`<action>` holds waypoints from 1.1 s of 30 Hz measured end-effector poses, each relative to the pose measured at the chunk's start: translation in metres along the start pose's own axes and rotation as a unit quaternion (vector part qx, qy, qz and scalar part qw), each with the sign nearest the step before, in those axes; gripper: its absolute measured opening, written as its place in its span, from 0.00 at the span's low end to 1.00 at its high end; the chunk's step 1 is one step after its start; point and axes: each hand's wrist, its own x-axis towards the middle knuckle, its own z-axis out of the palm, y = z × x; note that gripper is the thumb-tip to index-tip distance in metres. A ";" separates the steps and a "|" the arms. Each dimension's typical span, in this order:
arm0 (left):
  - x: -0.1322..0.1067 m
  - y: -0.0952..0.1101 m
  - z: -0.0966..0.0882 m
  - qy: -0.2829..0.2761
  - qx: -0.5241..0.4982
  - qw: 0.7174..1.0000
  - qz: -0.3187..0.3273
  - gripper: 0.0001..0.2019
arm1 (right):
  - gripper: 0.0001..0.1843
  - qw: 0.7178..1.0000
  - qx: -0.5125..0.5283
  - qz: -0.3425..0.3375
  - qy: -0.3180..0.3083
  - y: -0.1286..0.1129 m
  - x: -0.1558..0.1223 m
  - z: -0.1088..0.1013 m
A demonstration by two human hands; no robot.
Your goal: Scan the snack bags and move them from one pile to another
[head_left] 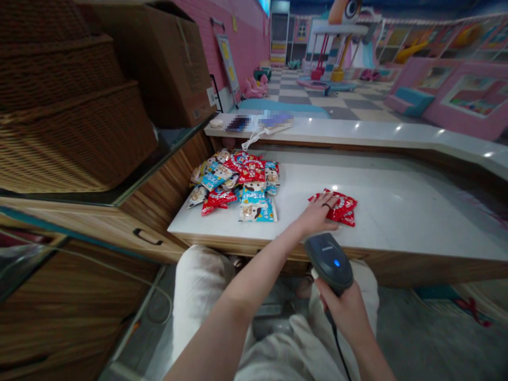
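Note:
My left hand [317,211] reaches across the white counter [397,211] and lies with spread fingers flat on a small stack of red snack packets [344,207]. My right hand [346,309] is wrapped round the handle of a dark barcode scanner [329,260], whose blue light is lit and whose head points at the counter's front edge. A larger heap of red and blue snack packets [238,185] lies at the counter's left end, apart from both hands.
Wicker baskets [59,106] and a cardboard box [170,63] stand on the wooden cabinet at left. A raised white ledge [357,132] with a cable and small items runs behind the counter. My knees are under the counter edge. A pink play area lies beyond.

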 end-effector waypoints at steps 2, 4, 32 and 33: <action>-0.022 0.000 -0.012 0.033 0.016 0.999 -0.008 0.42 | 0.21 1.000 0.006 0.004 -0.020 -0.001 0.000 0.002; -0.047 -0.003 -0.031 0.078 0.045 0.995 -0.037 0.35 | 0.20 0.999 0.014 0.004 -0.036 -0.005 0.000 0.007; -0.168 -0.014 -0.119 0.495 -0.583 0.612 -0.203 0.26 | 0.18 0.996 0.012 -0.030 -0.077 -0.010 -0.005 0.043; -0.177 -0.008 -0.112 0.486 -0.619 0.580 -0.210 0.26 | 0.17 0.996 0.011 -0.034 -0.085 -0.012 -0.006 0.045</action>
